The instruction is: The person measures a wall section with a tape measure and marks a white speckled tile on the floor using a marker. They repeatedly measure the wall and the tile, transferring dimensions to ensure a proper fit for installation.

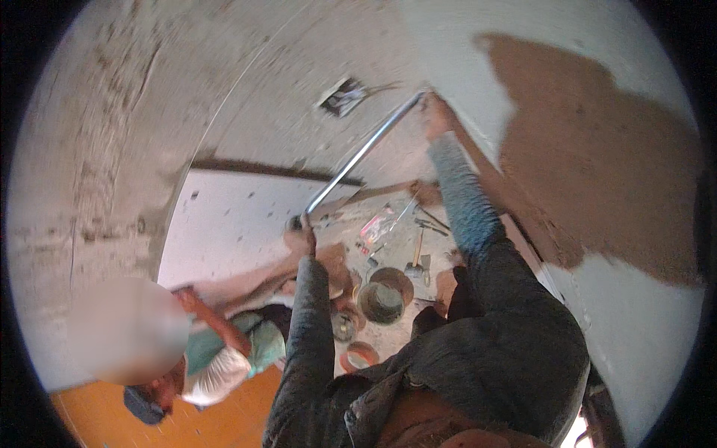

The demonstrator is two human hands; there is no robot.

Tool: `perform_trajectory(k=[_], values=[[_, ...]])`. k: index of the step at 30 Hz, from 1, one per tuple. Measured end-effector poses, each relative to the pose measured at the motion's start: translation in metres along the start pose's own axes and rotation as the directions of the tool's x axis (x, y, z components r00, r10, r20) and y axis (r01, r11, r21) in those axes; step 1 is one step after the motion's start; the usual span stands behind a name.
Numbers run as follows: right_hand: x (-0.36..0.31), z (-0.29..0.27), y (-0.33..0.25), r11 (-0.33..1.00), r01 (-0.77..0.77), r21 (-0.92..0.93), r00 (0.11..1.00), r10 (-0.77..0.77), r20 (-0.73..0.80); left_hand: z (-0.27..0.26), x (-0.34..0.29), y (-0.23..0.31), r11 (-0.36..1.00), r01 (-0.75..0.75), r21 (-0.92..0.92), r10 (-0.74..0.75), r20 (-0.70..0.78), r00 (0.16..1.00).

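as you reach up with both arms on an unfinished site, a long metal bar [364, 157] slants between your hands in front of a rough grey wall [276, 104]. your left hand [301, 237] is wrapped around the bar's lower end, while your right hand [437, 118] grasps its upper end, close to the corner where the grey wall meets a paler one on your right. whether the bar touches the wall is unclear from this angle. just above it, an open wall box [343, 98] trails wires toward the corner; below and to the left is a white, dark-speckled panel [239, 216]. on the floor beneath your arms are a round bucket [382, 293], a hammer [418, 250] and an orange container [346, 358]. to your left, a co-worker in a dark cap [144, 404] raises a hand [193, 302] near the panel; what that hand holds, you cannot tell here.
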State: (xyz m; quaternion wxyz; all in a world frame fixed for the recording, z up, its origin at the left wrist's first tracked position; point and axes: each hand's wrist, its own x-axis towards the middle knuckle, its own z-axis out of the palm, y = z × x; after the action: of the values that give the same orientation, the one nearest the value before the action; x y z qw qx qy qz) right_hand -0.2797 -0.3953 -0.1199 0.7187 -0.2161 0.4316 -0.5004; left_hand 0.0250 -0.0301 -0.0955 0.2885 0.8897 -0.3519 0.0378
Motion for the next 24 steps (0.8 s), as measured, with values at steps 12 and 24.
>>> perform_trajectory(k=[12,24], values=[[0.016,-0.006,0.006,0.928,-0.009,0.373,0.999,-0.009,0.048,0.0,0.001,0.017,0.995,0.002,0.103,-0.005,0.029,1.0],[0.015,0.0,-0.004,0.926,-0.061,0.372,0.998,0.054,0.03,0.002,0.003,0.016,0.997,-0.048,0.066,0.055,-0.114,0.992]])
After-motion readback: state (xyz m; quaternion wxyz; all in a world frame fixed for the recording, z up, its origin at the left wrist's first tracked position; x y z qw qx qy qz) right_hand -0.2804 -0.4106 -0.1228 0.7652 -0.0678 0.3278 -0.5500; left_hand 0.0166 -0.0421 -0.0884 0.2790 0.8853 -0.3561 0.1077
